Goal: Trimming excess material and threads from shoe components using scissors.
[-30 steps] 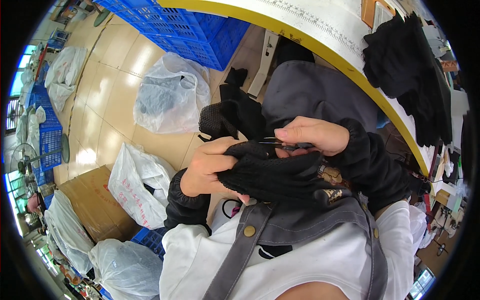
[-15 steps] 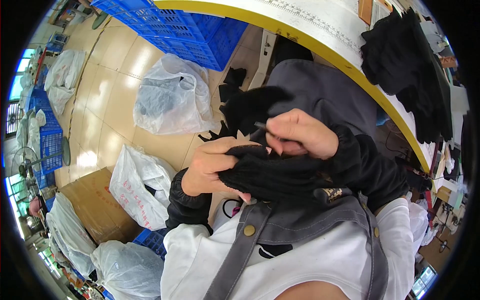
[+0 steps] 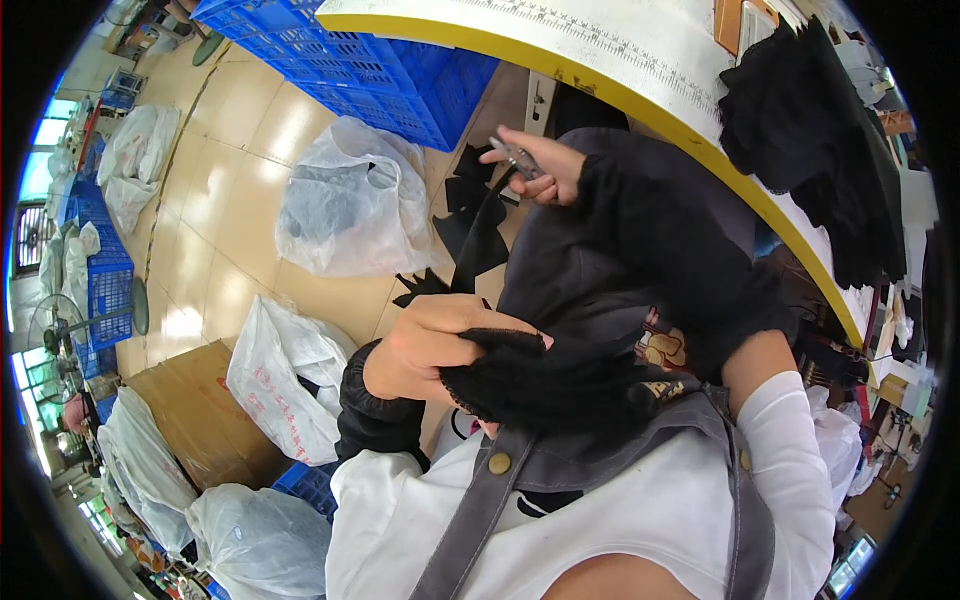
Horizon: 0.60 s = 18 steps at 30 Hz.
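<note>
My left hand [image 3: 425,345] is closed on a bundle of black knit fabric [image 3: 560,380] with a ribbed edge, held in front of my apron [image 3: 700,175]. A fingertip pokes out by the fabric's upper edge. Farther out, my right hand [image 3: 545,170] is stretched away over the far side of my lap. Its fingers are curled round small metal thread snips [image 3: 517,157], whose pointed end sticks out. A long black fabric strip [image 3: 482,235] hangs just below the right hand; whether the fingers also grip it I cannot tell.
Black scraps [image 3: 465,195] lie on the tiled floor near a clear plastic bag [image 3: 350,205]. Blue crates [image 3: 390,75] stand at the far left of a yellow-edged white table [image 3: 620,50], which bears stacked black fabric [image 3: 800,130]. A cardboard box [image 3: 205,415] and filled bags sit at left.
My right hand has moved away from the fabric in my left hand, outward past my lap. The black strip now shows stretched below it. My left hand stays on the fabric.
</note>
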Tool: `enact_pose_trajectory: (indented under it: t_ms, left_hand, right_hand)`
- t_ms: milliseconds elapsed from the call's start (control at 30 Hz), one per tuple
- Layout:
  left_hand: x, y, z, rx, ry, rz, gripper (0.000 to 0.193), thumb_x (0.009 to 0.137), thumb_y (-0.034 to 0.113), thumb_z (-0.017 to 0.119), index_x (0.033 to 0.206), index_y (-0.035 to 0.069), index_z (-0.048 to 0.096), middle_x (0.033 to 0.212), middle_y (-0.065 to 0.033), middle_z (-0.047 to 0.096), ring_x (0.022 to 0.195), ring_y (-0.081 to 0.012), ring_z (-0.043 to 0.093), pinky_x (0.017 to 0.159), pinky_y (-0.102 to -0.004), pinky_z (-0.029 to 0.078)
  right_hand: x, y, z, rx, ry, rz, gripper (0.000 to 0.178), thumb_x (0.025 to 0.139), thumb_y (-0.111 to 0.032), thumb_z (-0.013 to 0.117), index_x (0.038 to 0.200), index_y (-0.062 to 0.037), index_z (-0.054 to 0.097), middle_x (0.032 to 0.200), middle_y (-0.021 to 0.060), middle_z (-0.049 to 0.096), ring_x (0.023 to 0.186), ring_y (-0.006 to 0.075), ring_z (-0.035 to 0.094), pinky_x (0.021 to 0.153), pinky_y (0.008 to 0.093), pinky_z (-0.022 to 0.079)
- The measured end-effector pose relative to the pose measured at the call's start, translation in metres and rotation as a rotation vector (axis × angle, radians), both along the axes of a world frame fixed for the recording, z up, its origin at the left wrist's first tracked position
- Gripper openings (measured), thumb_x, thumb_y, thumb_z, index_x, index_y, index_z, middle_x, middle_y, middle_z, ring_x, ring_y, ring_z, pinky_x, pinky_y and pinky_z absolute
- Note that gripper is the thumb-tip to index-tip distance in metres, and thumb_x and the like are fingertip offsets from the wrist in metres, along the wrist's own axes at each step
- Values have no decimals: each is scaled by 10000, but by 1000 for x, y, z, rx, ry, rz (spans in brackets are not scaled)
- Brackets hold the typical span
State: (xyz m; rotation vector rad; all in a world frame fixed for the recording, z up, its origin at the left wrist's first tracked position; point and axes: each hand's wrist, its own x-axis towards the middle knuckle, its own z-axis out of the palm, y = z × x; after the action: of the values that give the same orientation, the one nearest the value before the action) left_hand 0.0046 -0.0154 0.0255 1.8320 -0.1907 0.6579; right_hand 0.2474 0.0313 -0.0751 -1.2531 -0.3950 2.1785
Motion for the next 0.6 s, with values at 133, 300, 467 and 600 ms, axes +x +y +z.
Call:
enact_pose_trajectory:
  t_ms: [133,300,467,600]
  left_hand:
    - [-8,-1,-7,-24,-4,44,451,559,359,792,555,44,469,955,-226,637,572,-270,550,550,-272,436]
    - [-34,4,-15,-73,103,235,513,583,430,764,614,-13,509,1092,-252,572,830,-267,596,667,-299,473]
    - [-87,9,-11,-793,219,949,788,653,584,682,1027,-98,561,1233,-230,478,1064,-258,524,805,-367,463]
    - [-96,12,-25,-730,228,644,887,700,559,654,1251,-94,417,1271,-190,457,1122,-240,488,894,-336,420]
  right_hand:
    - [-15,4,-4,11,86,213,546,880,-534,455,867,-9,606,629,117,584,337,38,350,298,161,228]
    - [-16,4,0,414,-659,60,230,821,-250,636,818,-20,634,634,108,629,405,140,520,374,229,368]
    - [-13,-9,10,1346,-1650,62,300,768,-84,581,1067,-111,584,697,96,620,604,282,589,569,350,476]
    - [-20,-44,51,1681,-1268,182,490,623,52,593,1088,-103,587,684,52,595,585,235,573,537,316,453]
